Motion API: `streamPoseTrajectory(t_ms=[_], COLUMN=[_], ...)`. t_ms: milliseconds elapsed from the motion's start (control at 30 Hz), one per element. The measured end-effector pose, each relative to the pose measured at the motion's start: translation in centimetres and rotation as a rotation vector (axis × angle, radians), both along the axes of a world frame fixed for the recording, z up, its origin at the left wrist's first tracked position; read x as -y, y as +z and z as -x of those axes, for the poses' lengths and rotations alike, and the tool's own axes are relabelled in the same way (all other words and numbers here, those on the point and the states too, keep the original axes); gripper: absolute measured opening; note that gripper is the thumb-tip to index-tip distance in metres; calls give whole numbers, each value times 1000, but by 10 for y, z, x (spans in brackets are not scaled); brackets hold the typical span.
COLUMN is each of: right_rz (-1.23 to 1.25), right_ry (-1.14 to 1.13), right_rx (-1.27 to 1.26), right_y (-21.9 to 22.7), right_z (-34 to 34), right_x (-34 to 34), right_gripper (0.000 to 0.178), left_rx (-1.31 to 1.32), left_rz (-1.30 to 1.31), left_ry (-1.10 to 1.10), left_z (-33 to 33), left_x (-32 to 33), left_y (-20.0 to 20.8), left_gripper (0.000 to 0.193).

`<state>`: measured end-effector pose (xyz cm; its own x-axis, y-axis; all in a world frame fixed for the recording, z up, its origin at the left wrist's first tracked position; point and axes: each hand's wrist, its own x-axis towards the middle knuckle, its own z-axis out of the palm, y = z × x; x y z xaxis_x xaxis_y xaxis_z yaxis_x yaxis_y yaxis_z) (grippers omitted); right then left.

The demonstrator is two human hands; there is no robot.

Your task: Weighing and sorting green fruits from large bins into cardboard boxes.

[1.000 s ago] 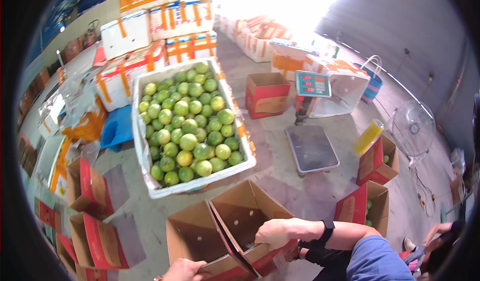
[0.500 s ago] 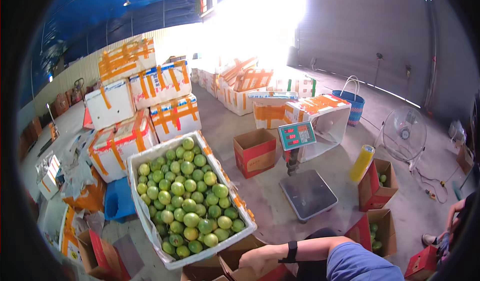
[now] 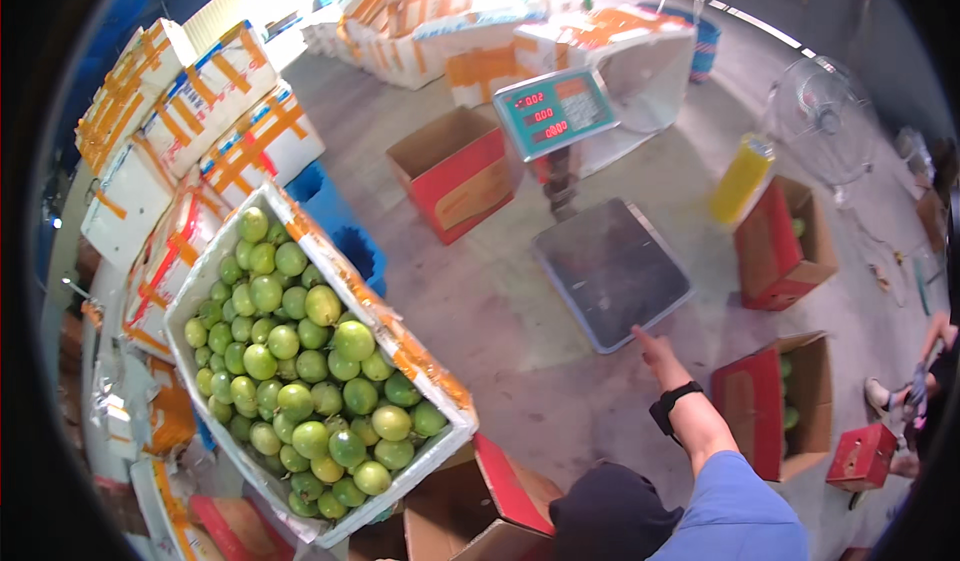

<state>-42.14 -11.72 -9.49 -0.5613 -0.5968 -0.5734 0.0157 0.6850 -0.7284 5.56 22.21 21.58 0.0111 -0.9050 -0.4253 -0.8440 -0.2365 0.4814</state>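
My right hand (image 3: 657, 354), with a dark band on its wrist, reaches out to the near edge of a platform scale (image 3: 615, 273). Its index finger is stretched out at the rim of the weighing plate, touching it or very near; nothing shows in the hand. The plate is bare, and the scale's display (image 3: 555, 113) is lit with red digits. To the left stands a white foam box (image 3: 455, 431) full of round green fruits (image 3: 300, 371). My left hand is out of view.
An open cardboard box (image 3: 470, 506) stands by my knee, another (image 3: 455, 176) behind the scale. Boxes holding fruit (image 3: 770, 411) line the right, near a yellow roll (image 3: 742, 179) and a fan (image 3: 822, 116). Taped foam boxes (image 3: 215, 91) are stacked left. A person's arm (image 3: 930, 336) shows far right.
My right hand has left the open cardboard box beside the fruit and moved up and right to the scale's edge. The view has tilted down and turned.
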Motion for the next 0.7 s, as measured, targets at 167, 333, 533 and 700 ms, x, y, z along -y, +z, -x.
streamPoseTrajectory(t_ms=[167, 333, 533, 700], right_rz=[656, 565, 410, 13], right_ry=[-150, -100, -82, -92], right_rx=[662, 760, 681, 611], right_y=[-74, -66, -68, -30], right_z=[-27, -44, -46, -28], right_x=[15, 2, -26, -80], right_gripper=[46, 42, 52, 44], left_rx=[66, -187, -8, 133], left_rz=[-77, 19, 368, 526], left_ry=[-35, 59, 237, 324], left_z=[3, -7, -36, -88], left_x=[5, -2, -4, -14], left_y=[9, 5, 30, 50], left_gripper=[41, 35, 19, 21])
